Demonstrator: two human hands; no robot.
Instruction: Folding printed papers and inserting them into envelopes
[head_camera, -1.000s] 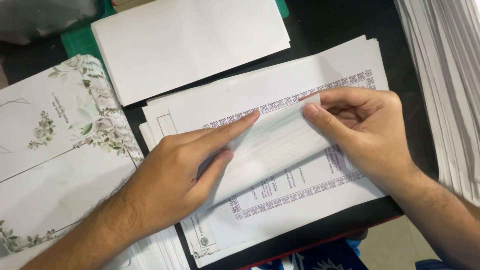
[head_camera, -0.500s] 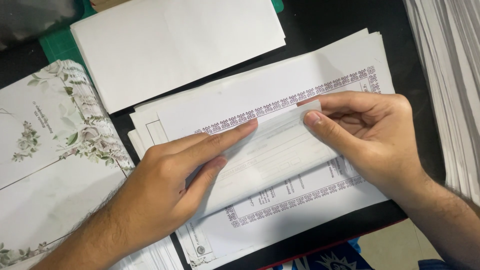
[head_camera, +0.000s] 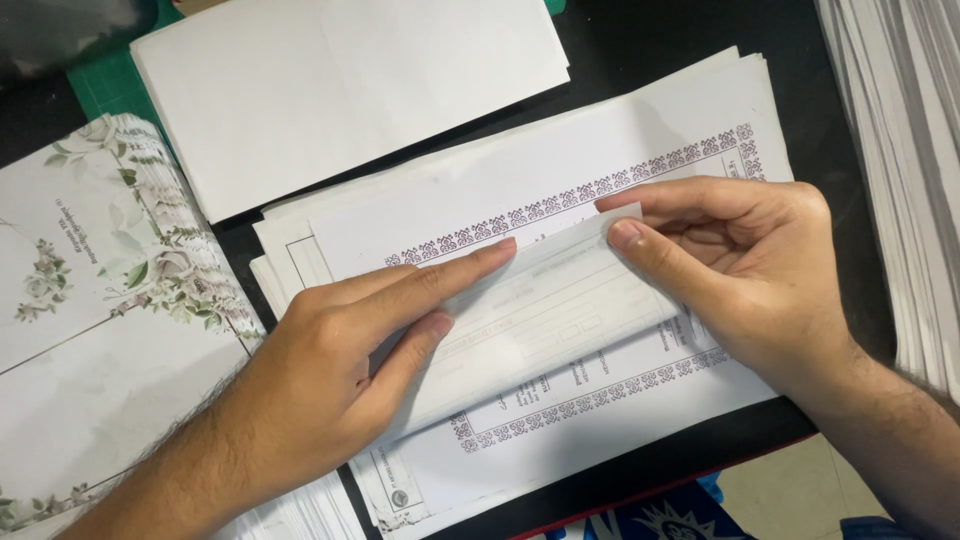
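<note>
**Fold pressed flat on the bordered sheet, both hands on it**

At the centre of the frame I have the top bordered sheet (head_camera: 560, 300) folded over on itself, lying on the stack of printed forms (head_camera: 700, 100) on the dark table (head_camera: 830, 130). My left hand (head_camera: 340, 370) lies flat across the folded flap, index finger stretched along the crease and pressing down, gripping nothing. My right hand (head_camera: 750, 270) pinches the flap's right end between thumb and fingertips.

The risk I judge here is a crooked crease: if my right hand pulls while the left presses unevenly, the flap could skew against the ornamental border, or the sheets beneath could slide out of square. The stack already sits fanned at its lower left corner.

Compared with half a second ago, little has moved: my left index finger reaches about as far along the crease, and the right-hand pinch is unchanged. The whole scene sits slightly lower in the frame.

A pile of blank white paper (head_camera: 350, 90) lies at upper left, floral-printed cards (head_camera: 110, 260) at the left edge, and another tall paper stack (head_camera: 900, 150) at the right edge.
</note>
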